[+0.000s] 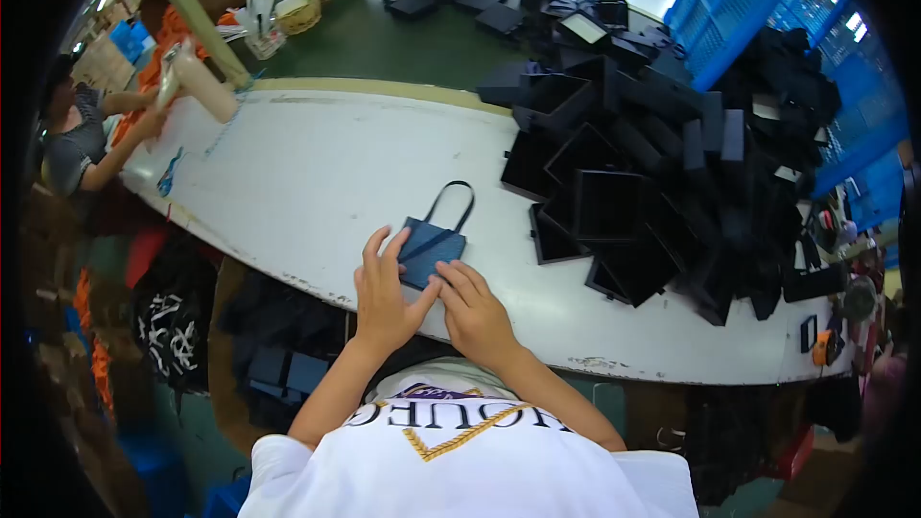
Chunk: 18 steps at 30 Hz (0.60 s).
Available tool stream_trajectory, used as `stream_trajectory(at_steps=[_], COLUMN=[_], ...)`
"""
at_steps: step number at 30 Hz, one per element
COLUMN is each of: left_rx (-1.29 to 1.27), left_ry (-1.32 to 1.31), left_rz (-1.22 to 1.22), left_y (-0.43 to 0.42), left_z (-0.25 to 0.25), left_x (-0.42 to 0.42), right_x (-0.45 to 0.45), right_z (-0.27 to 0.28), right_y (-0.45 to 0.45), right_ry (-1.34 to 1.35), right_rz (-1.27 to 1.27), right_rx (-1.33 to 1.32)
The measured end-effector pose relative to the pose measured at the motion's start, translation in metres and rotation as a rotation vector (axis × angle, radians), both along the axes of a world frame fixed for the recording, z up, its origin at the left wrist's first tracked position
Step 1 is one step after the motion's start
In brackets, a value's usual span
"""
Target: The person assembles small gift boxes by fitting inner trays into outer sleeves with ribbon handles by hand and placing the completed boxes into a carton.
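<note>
A small dark blue bag (431, 247) with a black loop handle lies on the white table (317, 163) near its front edge, the handle pointing away from me. My left hand (386, 299) rests on the bag's left side, its fingers spread over the edge and its thumb at the bottom. At the lower right corner of the bag is my right hand (473, 312), its fingertips touching the bag and close to my left thumb. The fingers of my right hand lie fairly flat.
Black boxes (612, 206) are heaped on the right. Blue plastic crates (734, 10) stand behind them. More black pieces (499, 18) lie on the green surface (374, 38). At the far left, a person (82, 134) handles orange material beside a pale cylinder (202, 83).
</note>
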State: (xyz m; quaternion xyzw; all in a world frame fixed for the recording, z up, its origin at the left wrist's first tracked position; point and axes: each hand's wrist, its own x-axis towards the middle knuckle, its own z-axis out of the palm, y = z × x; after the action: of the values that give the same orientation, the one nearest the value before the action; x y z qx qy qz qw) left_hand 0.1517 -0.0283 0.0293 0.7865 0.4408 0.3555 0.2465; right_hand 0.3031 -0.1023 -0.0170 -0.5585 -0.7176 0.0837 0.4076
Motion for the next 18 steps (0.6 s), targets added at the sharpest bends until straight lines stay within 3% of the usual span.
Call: stream_trajectory(at_steps=[2,5,9,11,15,18], left_rx=[0.066,0.018,0.006,0.060,0.137,0.099], left_ry=[0.251,0.403,0.457,0.474,0.538,0.500], left_rz=[0.105,0.112,0.050,0.026,-0.068,-0.056], left_y=[-0.005,-0.005,0.002,0.004,0.005,0.002], left_z=[-0.032,-0.009,-0.012,-0.015,-0.019,-0.022], left_x=[-0.007,0.011,0.012,0.008,0.004,0.003], right_x=[0.009,0.054,0.139,0.170,0.198,0.184], right_z=[0.004,0.036,0.118,0.124,0.118,0.122], right_y=[0.000,0.002,0.023,0.033,0.051,0.047], right_ry=[0.096,0.020,-0.471,-0.626,-0.697,-0.529], right_rz=[0.071,-0.052,-0.468,-0.424,-0.325,-0.374], right_rx=[-0.027,0.120,0.315,0.210,0.080,0.104])
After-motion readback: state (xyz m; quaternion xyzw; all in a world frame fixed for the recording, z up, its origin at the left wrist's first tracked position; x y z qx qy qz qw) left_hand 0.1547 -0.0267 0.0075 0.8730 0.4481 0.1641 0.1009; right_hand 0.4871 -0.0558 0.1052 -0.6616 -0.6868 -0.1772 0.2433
